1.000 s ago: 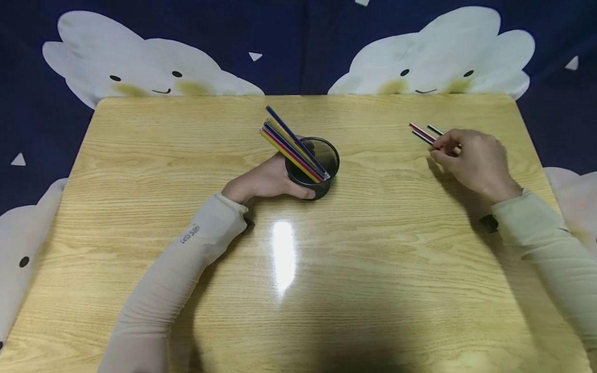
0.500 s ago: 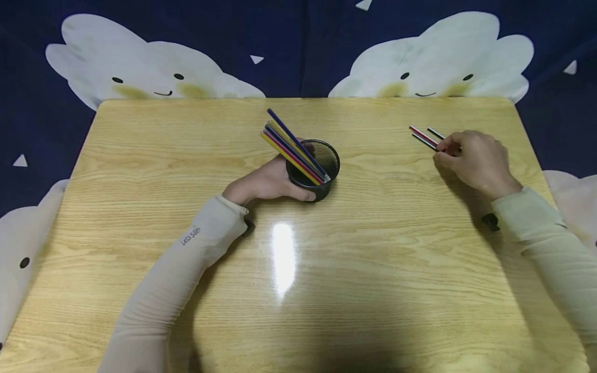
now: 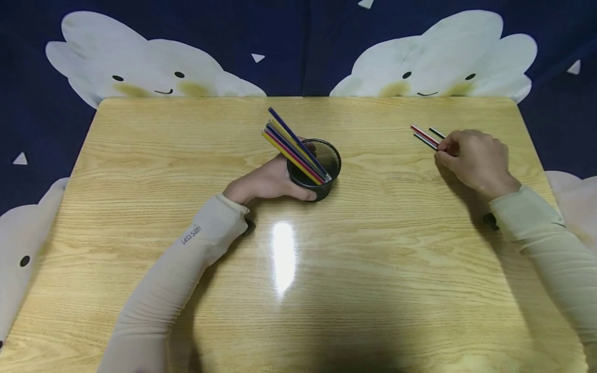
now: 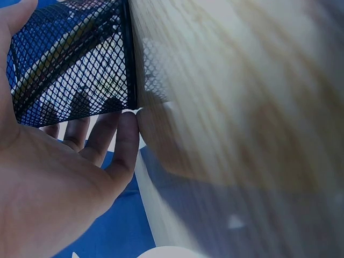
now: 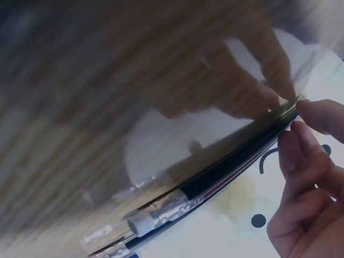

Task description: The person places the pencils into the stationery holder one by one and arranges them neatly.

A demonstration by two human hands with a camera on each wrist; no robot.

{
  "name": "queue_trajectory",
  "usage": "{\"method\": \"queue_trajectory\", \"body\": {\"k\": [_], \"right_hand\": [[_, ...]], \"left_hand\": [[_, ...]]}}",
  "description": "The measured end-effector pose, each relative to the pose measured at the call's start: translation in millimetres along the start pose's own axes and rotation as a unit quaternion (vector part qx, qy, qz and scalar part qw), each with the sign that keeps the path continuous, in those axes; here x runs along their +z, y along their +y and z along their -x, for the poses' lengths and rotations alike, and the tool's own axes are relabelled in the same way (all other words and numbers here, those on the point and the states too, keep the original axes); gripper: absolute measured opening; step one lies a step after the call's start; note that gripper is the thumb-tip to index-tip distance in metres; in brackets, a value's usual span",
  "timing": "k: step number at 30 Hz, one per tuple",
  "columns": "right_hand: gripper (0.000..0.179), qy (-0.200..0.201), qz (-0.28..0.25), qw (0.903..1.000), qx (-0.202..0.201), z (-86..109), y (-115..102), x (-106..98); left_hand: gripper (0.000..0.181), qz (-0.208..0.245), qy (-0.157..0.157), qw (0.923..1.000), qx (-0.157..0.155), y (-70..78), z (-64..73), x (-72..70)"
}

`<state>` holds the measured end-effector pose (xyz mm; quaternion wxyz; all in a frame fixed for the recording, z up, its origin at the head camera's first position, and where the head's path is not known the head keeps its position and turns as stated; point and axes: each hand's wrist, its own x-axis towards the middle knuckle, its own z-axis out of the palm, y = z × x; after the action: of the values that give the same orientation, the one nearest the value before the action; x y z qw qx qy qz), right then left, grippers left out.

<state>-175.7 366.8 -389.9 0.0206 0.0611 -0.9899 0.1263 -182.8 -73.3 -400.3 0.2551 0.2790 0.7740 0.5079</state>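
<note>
My left hand (image 3: 270, 178) grips a black mesh pencil cup (image 3: 322, 194) from its left side, thumb along the front. Several blue, yellow and red pencils (image 3: 294, 153) lean out of the cup toward the back left. In the left wrist view, my fingers curl round the mesh wall (image 4: 97, 70) close to the tabletop. At the right, my right hand (image 3: 480, 158) pinches a dark pencil among three lying close together, one of them a red-and-white pencil (image 3: 423, 133). The right wrist view shows the dark pencil (image 5: 236, 153) with its metal ferrule and white eraser, thumb and fingertips at its far end.
The wooden table (image 3: 373, 269) has a rounded back edge. Behind it hangs a dark blue cloth (image 3: 289, 31) with smiling white clouds. A bright reflection lies on the tabletop in front of the cup.
My right hand has shifted slightly right along the pencils, whose visible ends stay in nearly the same place. My left hand and the cup have stayed put.
</note>
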Motion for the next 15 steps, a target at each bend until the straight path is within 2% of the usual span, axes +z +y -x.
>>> {"method": "queue_trajectory", "body": {"k": [15], "right_hand": [[0.022,-0.024,-0.003,0.9996,0.014,-3.7,8.6,-2.1]], "left_hand": [[0.118,0.003,0.001,1.0000,-0.002,1.3,-0.3,-0.4]]}}
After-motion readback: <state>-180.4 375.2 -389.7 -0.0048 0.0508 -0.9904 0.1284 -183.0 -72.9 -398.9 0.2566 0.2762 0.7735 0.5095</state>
